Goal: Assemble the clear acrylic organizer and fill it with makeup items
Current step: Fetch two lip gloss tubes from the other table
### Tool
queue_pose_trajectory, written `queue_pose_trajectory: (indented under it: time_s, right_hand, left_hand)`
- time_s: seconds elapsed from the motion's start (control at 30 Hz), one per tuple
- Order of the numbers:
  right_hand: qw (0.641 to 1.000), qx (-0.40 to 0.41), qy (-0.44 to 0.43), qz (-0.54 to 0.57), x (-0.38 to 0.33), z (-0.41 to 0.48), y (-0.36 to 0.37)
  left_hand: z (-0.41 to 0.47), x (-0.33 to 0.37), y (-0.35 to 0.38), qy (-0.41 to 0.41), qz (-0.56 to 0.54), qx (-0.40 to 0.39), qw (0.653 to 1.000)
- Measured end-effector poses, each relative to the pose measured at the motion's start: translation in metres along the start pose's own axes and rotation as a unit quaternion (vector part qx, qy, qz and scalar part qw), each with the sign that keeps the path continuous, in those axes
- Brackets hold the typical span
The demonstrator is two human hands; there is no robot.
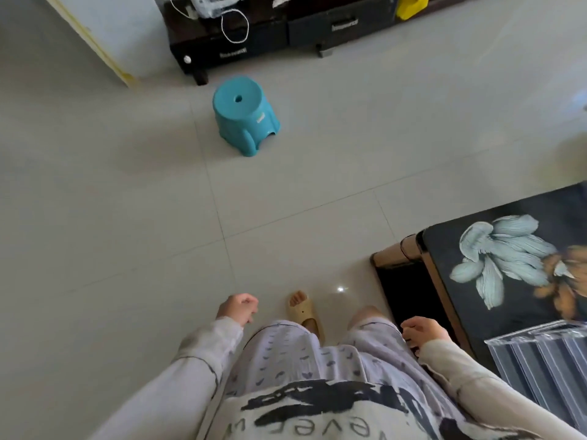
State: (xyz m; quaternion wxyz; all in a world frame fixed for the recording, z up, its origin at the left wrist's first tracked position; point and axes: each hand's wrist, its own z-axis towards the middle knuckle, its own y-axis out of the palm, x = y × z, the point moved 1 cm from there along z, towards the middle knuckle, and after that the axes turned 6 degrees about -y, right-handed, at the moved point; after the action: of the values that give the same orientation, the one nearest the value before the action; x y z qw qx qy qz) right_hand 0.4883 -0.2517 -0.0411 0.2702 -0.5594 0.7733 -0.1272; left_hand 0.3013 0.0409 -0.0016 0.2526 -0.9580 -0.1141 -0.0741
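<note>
A wide stretch of pale tiled floor (127, 217) lies ahead; a small teal plastic stool (244, 119) stands on it, a dark glass-topped table (444, 281) at right.

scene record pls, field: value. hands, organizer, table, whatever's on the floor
left hand: loosely curled, holds nothing, hangs over the floor
right hand: loosely curled, holds nothing, beside the table's edge
clear ribbed acrylic organizer: on the table's near end, cut off by the frame
dark glossy table with flower print: at the person's right
teal round plastic stool: upright on pale floor tiles, ahead, apart from the person
tan slipper: on one foot
makeup items: none in view
</note>
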Motion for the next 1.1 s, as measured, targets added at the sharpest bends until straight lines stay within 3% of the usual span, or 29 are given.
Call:
queue_pose_trajectory:
  time_s: [0.17,0.37,0.6,0.73,1.1]
  right_hand:
    - [0.998,0.013,0.052,0.018,-0.022,0.007,-0.002]
    - [0.995,-0.007,0.088,0.044,-0.069,0.042,-0.019]
    - [0.997,0.015,0.031,0.067,-0.149,0.104,-0.096]
    - [0.995,0.042,0.001,0.095,-0.183,0.133,-0.144]
    - [0.959,0.079,0.085,0.258,-0.195,0.186,-0.212]
  left_hand:
    - [0.031,0.076,-0.031,0.055,0.011,-0.008,0.998]
    - [0.061,0.142,-0.027,0.063,0.031,-0.041,0.997]
    - [0.089,0.193,-0.025,0.003,0.114,-0.044,0.992]
    - [0.1,0.245,-0.027,0.032,0.208,-0.048,0.977]
    - [0.153,0.444,-0.002,0.092,0.272,-0.069,0.955]
